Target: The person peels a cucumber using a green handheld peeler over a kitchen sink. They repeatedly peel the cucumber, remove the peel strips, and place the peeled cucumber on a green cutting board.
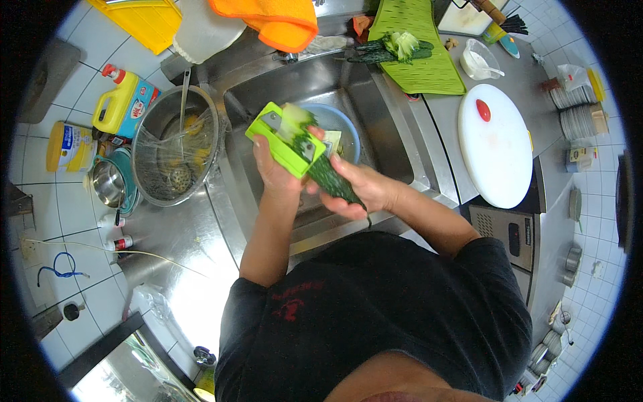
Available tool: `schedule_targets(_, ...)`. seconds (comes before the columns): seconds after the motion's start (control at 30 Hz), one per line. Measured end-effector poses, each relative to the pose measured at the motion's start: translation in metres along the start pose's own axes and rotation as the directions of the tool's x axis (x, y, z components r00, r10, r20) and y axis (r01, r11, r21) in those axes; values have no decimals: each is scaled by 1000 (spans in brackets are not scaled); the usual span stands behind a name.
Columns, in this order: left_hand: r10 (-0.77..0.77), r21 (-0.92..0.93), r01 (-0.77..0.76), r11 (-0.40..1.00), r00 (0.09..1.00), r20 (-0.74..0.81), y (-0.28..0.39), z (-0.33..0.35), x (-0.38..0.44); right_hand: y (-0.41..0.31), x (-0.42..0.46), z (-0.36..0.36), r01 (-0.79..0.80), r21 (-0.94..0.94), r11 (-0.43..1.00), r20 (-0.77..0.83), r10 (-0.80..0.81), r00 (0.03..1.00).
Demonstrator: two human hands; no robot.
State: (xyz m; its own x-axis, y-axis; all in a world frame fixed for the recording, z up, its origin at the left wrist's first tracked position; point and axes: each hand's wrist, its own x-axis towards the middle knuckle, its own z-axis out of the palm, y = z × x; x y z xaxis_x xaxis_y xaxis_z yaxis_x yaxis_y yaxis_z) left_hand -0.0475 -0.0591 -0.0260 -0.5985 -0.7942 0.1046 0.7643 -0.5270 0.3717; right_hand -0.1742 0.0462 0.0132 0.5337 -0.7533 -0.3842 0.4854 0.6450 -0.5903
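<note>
My left hand (274,168) grips a bright green plastic slicer (285,157) with metal blades, shaped like a large pencil sharpener. In my right hand (359,188) is a dark green, bumpy cucumber (332,177), its thin stem end pointing down towards me. The cucumber's far end sits in the slicer, where pale flesh and a frilled green edge stick out. Both hands are over a stainless steel sink (397,145). Beneath them, partly hidden, a blue-rimmed basin (351,128) stands in the sink with a pale piece of something bearing print in or over it.
On the right a green mat (427,75) holds whole cucumbers (374,53) and pale green shavings (402,46). A round white cutting board (497,156) bears a red piece (483,110). At left stand a film-covered steel bowl (143,173) with a ladle and a yellow jug (118,103).
</note>
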Motion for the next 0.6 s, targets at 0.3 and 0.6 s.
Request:
schedule_targets(0.3, 298, 413, -88, 906, 827, -477, -12, 17, 4, 9, 11, -2, -333, -932, 143, -349, -603, 718)
schedule_targets(0.6, 36, 59, -23, 998, 971, -236, -5, 2, -8, -2, -5, -2, -33, -168, 985, -82, 19, 996)
